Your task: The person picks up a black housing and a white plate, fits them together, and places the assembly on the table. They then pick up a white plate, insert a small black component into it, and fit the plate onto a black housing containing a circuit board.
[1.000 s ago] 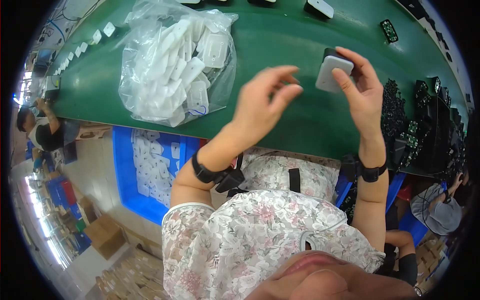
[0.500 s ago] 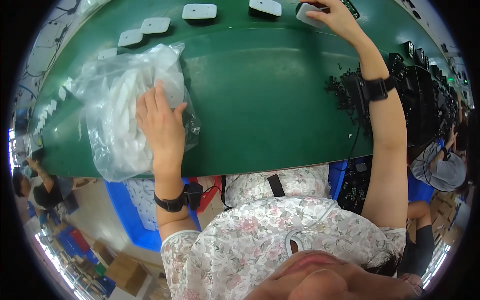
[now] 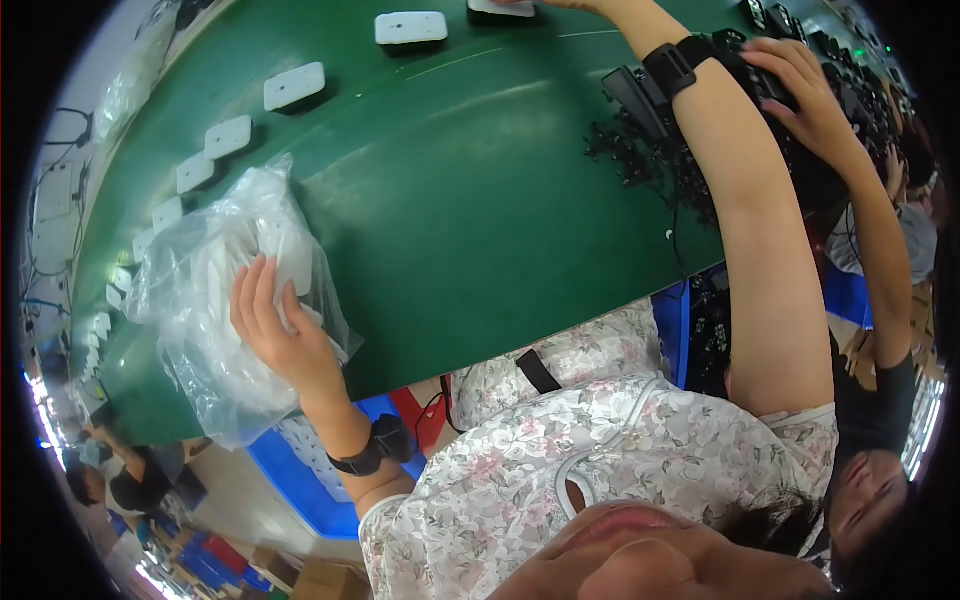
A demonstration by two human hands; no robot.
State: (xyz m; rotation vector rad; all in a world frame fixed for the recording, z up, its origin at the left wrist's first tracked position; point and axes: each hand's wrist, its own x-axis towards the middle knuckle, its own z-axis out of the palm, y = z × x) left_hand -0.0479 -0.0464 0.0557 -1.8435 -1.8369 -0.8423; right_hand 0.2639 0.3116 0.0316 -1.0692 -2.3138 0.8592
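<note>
White covers (image 3: 222,270) fill a clear plastic bag (image 3: 185,350) lying near the green table's (image 3: 460,230) front edge, on our left. Our left hand (image 3: 275,330) rests on the bag, fingers slightly bent and the thumb apart; we cannot tell whether it grips any plastic. Our right hand (image 3: 580,4) is mostly cut off by the top of the view, so we cannot tell how its fingers stand or what they hold. Just beside it sits a white-topped box (image 3: 502,9), partly out of view. From there, more white-topped boxes (image 3: 411,28) run in a curved row past the bag. Left of our right forearm lies a heap of small black parts (image 3: 625,150); beyond, a co-worker's hand (image 3: 805,95) touches dark pieces. A blue bin (image 3: 338,516) of white pieces stands below the table, at our left.
</note>
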